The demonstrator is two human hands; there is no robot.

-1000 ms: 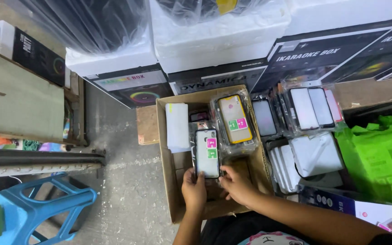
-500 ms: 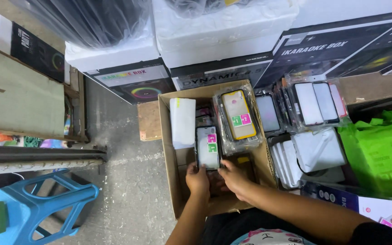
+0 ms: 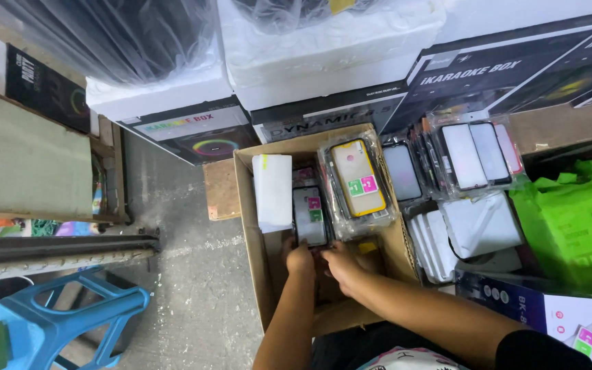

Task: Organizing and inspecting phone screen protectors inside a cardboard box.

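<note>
Both forearms were bare from wrist to elbow, with no watch, ring or glove on the left hand (image 3: pixel 300 260) or the right hand (image 3: pixel 340 266). A black short sleeve covered the right upper arm. Below sat dark clothing with a pale cartoon print (only partly in view).

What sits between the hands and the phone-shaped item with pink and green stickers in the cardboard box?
Nothing visible. The left hand and right hand already touch the near end of the stickered item inside the cardboard box. The white packet lies beside it.
</note>
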